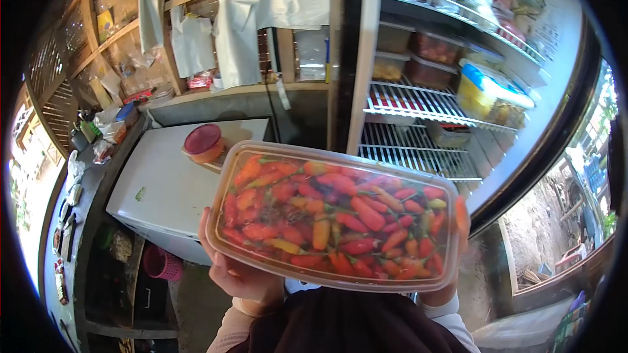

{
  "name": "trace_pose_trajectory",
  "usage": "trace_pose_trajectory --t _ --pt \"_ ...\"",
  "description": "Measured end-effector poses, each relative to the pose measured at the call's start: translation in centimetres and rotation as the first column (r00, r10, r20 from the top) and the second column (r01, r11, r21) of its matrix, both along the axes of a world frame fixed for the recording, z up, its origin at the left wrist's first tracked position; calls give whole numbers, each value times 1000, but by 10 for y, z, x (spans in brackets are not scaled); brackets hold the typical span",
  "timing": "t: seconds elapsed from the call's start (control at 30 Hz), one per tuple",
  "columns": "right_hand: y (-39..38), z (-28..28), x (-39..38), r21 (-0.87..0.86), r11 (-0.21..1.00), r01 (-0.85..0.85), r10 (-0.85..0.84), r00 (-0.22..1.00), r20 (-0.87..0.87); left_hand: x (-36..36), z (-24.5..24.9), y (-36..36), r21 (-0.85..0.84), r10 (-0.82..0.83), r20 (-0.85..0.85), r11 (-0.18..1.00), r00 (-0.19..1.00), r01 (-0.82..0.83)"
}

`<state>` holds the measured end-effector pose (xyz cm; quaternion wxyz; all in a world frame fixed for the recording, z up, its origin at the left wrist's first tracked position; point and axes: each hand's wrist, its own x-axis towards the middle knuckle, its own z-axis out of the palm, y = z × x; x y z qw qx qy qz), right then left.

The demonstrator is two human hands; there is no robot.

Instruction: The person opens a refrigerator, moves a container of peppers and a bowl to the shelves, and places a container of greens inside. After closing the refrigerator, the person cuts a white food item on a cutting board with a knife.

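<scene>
A clear rectangular plastic container (340,222) full of red and orange chili peppers fills the middle of the head view, its long side lying across and tilted slightly down to the right. My left hand (239,280) grips its left end, fingers curled round the edge and underside. At the right end, my right hand (460,222) holds the other short side, fingers along the rim and most of the hand hidden behind the box. Beyond it stands an upright refrigerator (418,101) with wire shelves, showing its inside.
Stacked food boxes and a blue-lidded tub (494,91) sit on the refrigerator shelves, with filled bags above. A white chest (163,163) to the left carries a red-lidded bowl (203,142). A pink basket (162,263) is low at left; a cluttered counter (91,176) runs along the far left.
</scene>
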<state>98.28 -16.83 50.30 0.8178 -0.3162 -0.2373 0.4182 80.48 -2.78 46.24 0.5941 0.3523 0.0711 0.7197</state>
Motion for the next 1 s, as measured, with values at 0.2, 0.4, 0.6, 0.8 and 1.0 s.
trace_pose_trajectory --t 0.2,0.4,0.6,0.8,1.0 --pt "-41 16 22 440 875 204 -185 979 -85 53 10 -33 199 -198 -118 955 973 219" --pt "-70 13 87 310 728 611 -671 543 506 93 30 -36 382 -322 -226 839 919 388" --pt "-64 22 154 443 800 404 -596 456 660 135 47 -23 431 -224 -260 844 939 321" --pt "-33 27 184 530 686 498 -708 290 644 176 52 -14 417 -105 -236 887 966 198" --pt "-19 18 203 344 734 585 -637 420 646 194 54 -5 465 120 -279 885 953 25"
